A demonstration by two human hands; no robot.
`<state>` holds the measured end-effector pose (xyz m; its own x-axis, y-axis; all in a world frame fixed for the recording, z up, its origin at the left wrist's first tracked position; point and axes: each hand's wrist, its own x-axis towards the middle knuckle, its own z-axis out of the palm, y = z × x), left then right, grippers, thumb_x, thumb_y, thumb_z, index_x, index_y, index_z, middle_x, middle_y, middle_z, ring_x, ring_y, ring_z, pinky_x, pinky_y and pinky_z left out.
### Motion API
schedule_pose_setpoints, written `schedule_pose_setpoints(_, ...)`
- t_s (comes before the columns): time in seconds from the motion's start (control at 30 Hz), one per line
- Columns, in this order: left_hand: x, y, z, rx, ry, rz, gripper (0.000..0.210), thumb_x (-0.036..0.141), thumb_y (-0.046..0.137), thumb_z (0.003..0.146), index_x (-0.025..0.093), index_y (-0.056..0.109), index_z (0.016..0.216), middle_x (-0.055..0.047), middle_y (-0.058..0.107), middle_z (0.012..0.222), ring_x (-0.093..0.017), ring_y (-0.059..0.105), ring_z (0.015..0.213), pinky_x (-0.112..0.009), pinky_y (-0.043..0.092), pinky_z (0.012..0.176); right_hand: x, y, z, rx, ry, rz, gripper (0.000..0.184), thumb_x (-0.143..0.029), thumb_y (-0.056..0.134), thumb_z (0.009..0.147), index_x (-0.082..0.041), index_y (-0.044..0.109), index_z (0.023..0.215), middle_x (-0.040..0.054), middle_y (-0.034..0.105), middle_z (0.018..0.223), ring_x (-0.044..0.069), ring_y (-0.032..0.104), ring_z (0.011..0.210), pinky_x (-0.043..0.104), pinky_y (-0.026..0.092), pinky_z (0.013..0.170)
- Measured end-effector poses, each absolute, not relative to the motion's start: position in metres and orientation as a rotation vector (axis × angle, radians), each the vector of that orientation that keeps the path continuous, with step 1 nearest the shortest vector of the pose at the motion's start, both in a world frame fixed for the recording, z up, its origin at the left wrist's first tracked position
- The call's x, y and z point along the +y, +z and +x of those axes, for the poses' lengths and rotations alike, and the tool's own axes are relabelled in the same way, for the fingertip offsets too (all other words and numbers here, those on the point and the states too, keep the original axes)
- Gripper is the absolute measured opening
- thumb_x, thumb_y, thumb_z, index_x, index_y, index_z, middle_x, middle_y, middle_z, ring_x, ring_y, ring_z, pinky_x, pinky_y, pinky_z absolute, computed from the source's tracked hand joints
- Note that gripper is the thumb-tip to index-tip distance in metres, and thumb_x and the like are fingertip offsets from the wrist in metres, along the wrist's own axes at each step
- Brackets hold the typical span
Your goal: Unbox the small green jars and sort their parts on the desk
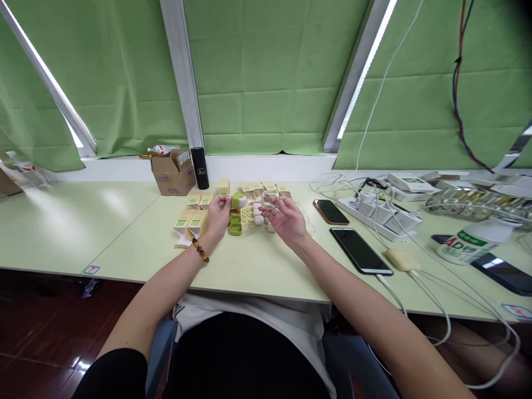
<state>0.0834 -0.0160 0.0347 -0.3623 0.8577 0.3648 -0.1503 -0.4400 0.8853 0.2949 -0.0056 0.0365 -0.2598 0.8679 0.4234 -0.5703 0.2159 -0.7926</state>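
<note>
My left hand (pixel 218 215) is closed on a small green-and-white case (pixel 238 200), held just above the table. A little to the right, my right hand (pixel 288 219) pinches a clear plastic piece (pixel 270 199) between thumb and fingers. Below the left hand lie small green cases (pixel 235 225). Between the hands sit several white rounded pieces (pixel 258 216) and small yellow pieces (pixel 248 218). Cream cardboard boxes with green windows (pixel 189 222) stand left of my left hand, and more cream boxes (pixel 251 191) stand behind the two hands.
On the right lie two phones (pixel 361 250) (pixel 331 211), a power strip (pixel 369 217) with chargers, tangled cables and a white bottle (pixel 476 241). A cardboard carton (pixel 173 173) and a black cylinder (pixel 200 168) stand at the back left. Green blinds (pixel 274 77) hang behind the table.
</note>
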Motion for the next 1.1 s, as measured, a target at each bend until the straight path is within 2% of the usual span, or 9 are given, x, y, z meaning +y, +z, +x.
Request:
schedule_pose_setpoints(0.13,-0.017,0.036,0.084,1.033,1.859,1.152,0.027,0.038,0.077,0.094,0.019,0.058,0.092,-0.001,0.072,0.085,-0.012,0.072,0.071,-0.025,0.061,0.065,-0.005,0.045,0.302,-1.128,1.446,-0.332,0.038,-0.049,0.09,0.073,-0.026,0.061,0.081,0.0025,0.078,0.105,0.028,0.078,0.099,0.054,0.061,0.102)
schedule_pose_setpoints(0.23,-0.018,0.037,0.083,1.033,1.863,1.147,0.028,0.038,0.078,0.094,0.019,0.057,0.092,-0.001,0.072,0.084,-0.012,0.072,0.07,-0.026,0.061,0.066,-0.003,0.055,0.313,-1.142,1.344,-0.355,0.036,-0.046,0.093,0.071,-0.026,0.065,0.08,0.001,0.077,0.101,0.026,0.077,0.1,0.053,0.061,0.104)
schedule_pose_setpoints(0.33,-0.019,0.038,0.083,1.025,1.866,1.143,0.027,0.037,0.077,0.095,0.019,0.057,0.091,0.0,0.072,0.083,-0.013,0.073,0.069,-0.026,0.061,0.065,-0.004,0.068,0.329,-1.233,1.108,-0.486,0.031,-0.045,0.093,0.07,-0.026,0.072,0.082,0.0024,0.078,0.102,0.025,0.075,0.101,0.048,0.063,0.096)
schedule_pose_setpoints(0.4,-0.019,0.038,0.083,1.02,1.867,1.147,0.026,0.036,0.076,0.095,0.019,0.057,0.09,-0.001,0.072,0.083,-0.013,0.073,0.069,-0.026,0.062,0.064,-0.01,0.075,0.341,-1.361,0.899,-0.586,0.025,-0.044,0.092,0.072,-0.025,0.077,0.081,0.0059,0.079,0.106,0.028,0.072,0.112,0.046,0.062,0.094)
schedule_pose_setpoints(0.47,-0.019,0.037,0.083,1.018,1.868,1.154,0.026,0.037,0.076,0.095,0.019,0.058,0.091,-0.001,0.072,0.083,-0.013,0.072,0.068,-0.027,0.062,0.064,-0.018,0.079,0.352,-1.55,0.676,-0.674,0.018,-0.041,0.088,0.076,-0.026,0.08,0.083,0.0078,0.079,0.115,0.031,0.071,0.118,0.047,0.059,0.095)
schedule_pose_setpoints(0.57,-0.019,0.037,0.083,1.014,1.873,1.162,0.027,0.039,0.077,0.095,0.019,0.058,0.091,-0.001,0.072,0.083,-0.013,0.071,0.066,-0.027,0.062,0.065,-0.029,0.073,0.365,-1.8,0.349,-0.791,0.008,-0.034,0.078,0.085,-0.028,0.082,0.084,0.0064,0.078,0.119,0.03,0.072,0.114,0.05,0.055,0.104)
schedule_pose_setpoints(0.7,-0.02,0.038,0.085,1.02,1.872,1.153,0.028,0.038,0.078,0.094,0.02,0.058,0.091,-0.001,0.072,0.083,-0.013,0.073,0.069,-0.027,0.062,0.066,-0.032,0.05,0.376,-2.053,0.041,-0.974,0.017,-0.024,0.068,0.091,-0.025,0.083,0.083,0.0094,0.076,0.124,0.029,0.074,0.104,0.049,0.056,0.095)
schedule_pose_setpoints(0.83,-0.021,0.04,0.086,1.051,1.866,1.141,0.026,0.036,0.077,0.094,0.019,0.057,0.09,0.0,0.072,0.082,-0.014,0.074,0.072,-0.026,0.062,0.067,-0.031,0.032,0.38,-2.21,-0.274,-1.187,0.02,-0.017,0.069,0.088,-0.026,0.084,0.079,0.0066,0.079,0.119,0.033,0.068,0.113,0.055,0.047,0.104)
schedule_pose_setpoints(1.1,-0.02,0.038,0.085,1.037,1.866,1.158,0.029,0.039,0.078,0.093,0.02,0.057,0.09,-0.001,0.072,0.082,-0.014,0.074,0.074,-0.026,0.063,0.066,-0.028,0.02,0.382,-2.301,-0.427,-1.238,0.023,-0.016,0.069,0.087,-0.027,0.085,0.074,0.0071,0.082,0.112,0.034,0.06,0.115,0.054,0.04,0.101)
